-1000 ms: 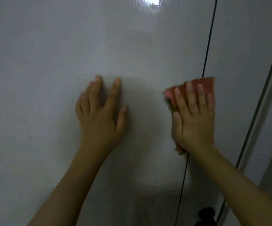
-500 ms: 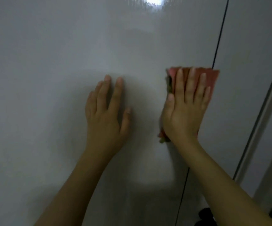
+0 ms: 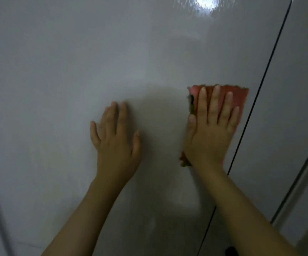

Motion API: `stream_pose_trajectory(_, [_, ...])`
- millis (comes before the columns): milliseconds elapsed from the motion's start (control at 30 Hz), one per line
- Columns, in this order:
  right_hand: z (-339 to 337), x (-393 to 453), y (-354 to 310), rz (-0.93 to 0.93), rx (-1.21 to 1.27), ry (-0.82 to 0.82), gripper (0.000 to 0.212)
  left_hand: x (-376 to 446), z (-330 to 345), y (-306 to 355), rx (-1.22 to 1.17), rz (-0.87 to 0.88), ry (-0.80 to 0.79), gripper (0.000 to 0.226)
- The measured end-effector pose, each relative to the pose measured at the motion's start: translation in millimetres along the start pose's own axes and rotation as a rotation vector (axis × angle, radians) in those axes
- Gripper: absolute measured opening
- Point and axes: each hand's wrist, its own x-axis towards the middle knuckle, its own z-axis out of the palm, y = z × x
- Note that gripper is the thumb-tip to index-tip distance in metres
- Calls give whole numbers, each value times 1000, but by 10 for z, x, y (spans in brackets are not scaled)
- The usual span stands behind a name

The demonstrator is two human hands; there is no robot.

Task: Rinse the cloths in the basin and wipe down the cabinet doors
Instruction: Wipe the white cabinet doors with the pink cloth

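**Pink cloth flat against the glossy door**

Pink and folded, the cloth [image 3: 236,97] lies under my right hand [image 3: 210,133], at about three o'clock in my view, just left of the dark seam [image 3: 256,100] between two cabinet doors. I don't grip it: my fingers [image 3: 214,104] are straight and spread, and my palm presses it against the large grey door [image 3: 75,71]. Spreading the hand puts pressure across the whole fold, which I judge suits wiping a smooth, shiny panel. A darker green layer shows at the cloth's left edge, and a corner peeks out below my wrist.

My left hand [image 3: 116,143] sits near the centre, holding nothing, fingers straight and flat on the same door, well apart from the cloth. I take it as a brace, steadying me and the panel while the other hand pushes.

At twelve to one o'clock a lamp glare [image 3: 205,4] shows how reflective the surface is. The basin is not in view. The neighbouring door [image 3: 297,89], at three o'clock, lies beyond the seam.
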Motion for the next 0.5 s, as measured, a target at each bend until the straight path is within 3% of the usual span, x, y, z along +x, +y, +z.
stream_pose_trajectory(33, [49,-113,-142,-50,27,-22,55,-16,10,-20,-2,-1,-12,67])
stream_pose_trajectory(100, [128,-475,-284,-320,56,-127,63,-36,13,-55,1,19,-25,67])
stream_pose_trajectory(200, [143,-805,-9,-576,26,-175,72,-40,-44,-113,-16,40,-32,63])
stream_pose_trajectory(300, [36,-619,202,-423,49,-127,59,4,-92,-207,-12,96,-19,59])
stream_pose_trajectory(433, [95,-242,-233,43,-6,6,52,68,-53,-375,-7,81,18,57])
stream_pose_trajectory(500, [206,-315,-574,31,-17,-39,59,82,-23,-431,-21,93,35,56])
